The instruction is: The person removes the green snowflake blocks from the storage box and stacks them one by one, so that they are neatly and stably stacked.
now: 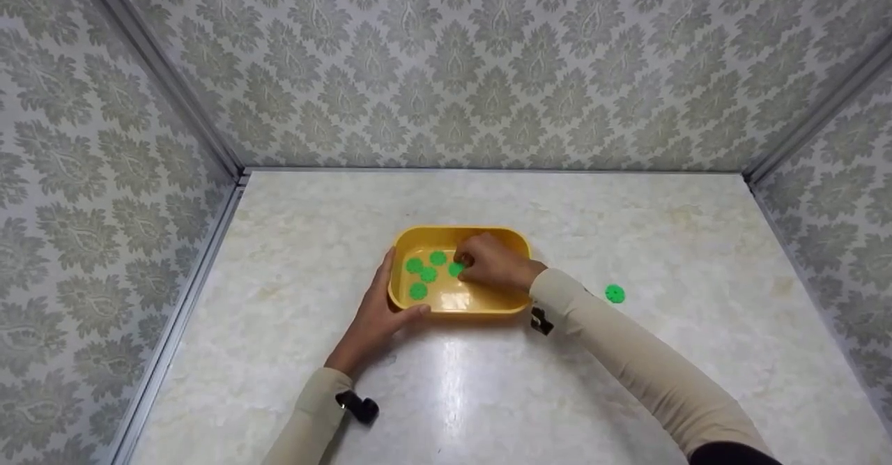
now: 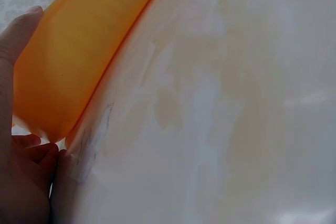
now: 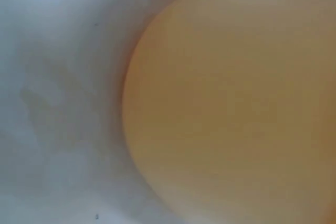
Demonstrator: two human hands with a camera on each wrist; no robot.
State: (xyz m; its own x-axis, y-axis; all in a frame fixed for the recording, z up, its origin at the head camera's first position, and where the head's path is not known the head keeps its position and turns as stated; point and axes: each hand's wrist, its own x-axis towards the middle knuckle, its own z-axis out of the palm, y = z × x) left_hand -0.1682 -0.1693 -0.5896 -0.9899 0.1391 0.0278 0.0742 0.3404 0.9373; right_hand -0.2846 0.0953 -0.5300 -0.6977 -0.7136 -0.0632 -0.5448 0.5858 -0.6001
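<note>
A yellow plastic bin (image 1: 481, 311) rests on the table, with several green notched discs (image 1: 418, 291) lying flat on its floor. My left hand (image 1: 376, 317) grips the bin's left end, thumb at the near rim; in the left wrist view the thumb (image 2: 23, 32) lies against the bin's wall (image 2: 79, 56) and the other fingers curl by its lower corner. Reaching over the right end, my right hand (image 1: 496, 261) is inside the bin with curled fingers, pinching a green disc (image 1: 455, 270) at its fingertips. Only the bin's blurred outside (image 3: 226, 103) fills the right wrist view.
One more green disc (image 1: 614, 293) lies on the pale marbled table (image 1: 697, 242), right of the bin and just beyond the right sleeve (image 1: 613, 346). Patterned wall panels (image 1: 453, 67) enclose the table at the back and both sides.
</note>
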